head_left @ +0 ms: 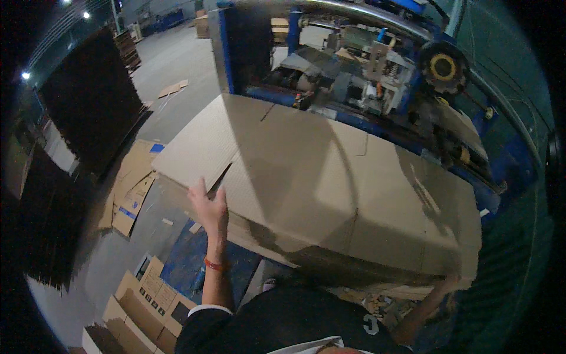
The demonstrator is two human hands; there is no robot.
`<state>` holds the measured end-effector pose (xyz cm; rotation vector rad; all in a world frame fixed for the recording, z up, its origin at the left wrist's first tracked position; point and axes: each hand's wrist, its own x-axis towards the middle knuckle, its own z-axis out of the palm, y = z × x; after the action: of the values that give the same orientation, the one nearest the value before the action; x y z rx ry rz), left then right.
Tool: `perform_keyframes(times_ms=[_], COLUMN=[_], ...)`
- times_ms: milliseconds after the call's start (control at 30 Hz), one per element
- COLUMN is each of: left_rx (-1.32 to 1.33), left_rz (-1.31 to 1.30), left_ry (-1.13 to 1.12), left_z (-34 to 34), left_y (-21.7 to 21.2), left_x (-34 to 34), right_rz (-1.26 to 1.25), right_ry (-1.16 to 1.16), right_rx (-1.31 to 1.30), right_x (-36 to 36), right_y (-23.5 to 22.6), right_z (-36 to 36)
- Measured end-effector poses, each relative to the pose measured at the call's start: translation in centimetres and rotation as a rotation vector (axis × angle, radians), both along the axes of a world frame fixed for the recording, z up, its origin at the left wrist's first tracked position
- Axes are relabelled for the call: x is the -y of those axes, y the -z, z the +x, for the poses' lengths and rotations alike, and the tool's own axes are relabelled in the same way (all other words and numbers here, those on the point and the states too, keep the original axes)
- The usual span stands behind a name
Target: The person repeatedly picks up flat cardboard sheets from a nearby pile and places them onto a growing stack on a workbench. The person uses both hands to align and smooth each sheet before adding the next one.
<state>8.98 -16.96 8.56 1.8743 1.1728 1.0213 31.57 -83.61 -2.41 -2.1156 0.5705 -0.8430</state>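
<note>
A stack of flat, slotted cardboard box blanks (295, 153) lies in front of me. The top sheet is brown and creased, with cut slots near its left and right ends. My left hand (209, 207), a red band on its wrist, is over the near left edge beside a dark slot. Its thumb and fingers are spread apart and it holds nothing. At the near right corner, my right hand (446, 288) is against the edge of the stack. Its fingers are in shadow and cannot be made out.
Along the far side of the stack stands a blue machine (365, 76) with rollers and a black handwheel (443, 66). Loose cardboard pieces (131, 189) lie on the floor at left, near a tall dark stack (88, 100). Folded printed cardboard (150, 295) stands at lower left.
</note>
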Motion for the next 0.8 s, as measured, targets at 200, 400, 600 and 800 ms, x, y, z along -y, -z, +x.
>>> perform_keyframes(times_ms=[200, 400, 600, 800], left_rx=[0.753, 0.949, 0.393, -0.028], left_rz=[0.023, -0.706, -0.403, 0.176], left_ry=[0.012, 0.238, 0.51, 0.979], left_z=[0.9, 1.7, -5.0, -2.8], left_y=[-3.7, -1.3, 0.5, -1.7], left_x=[-0.8, -9.3, -3.9, 3.7], right_rz=[0.554, 0.758, 0.048, -0.762], right_ry=[-0.148, -0.362, -0.263, -0.941], right_rx=[0.437, 0.604, 0.413, 0.059], right_x=[-0.8, -5.0, -8.8, -15.7], right_y=[-5.0, -15.4, -17.8, -11.9], right_z=[0.9, -1.5, -13.4, -16.5])
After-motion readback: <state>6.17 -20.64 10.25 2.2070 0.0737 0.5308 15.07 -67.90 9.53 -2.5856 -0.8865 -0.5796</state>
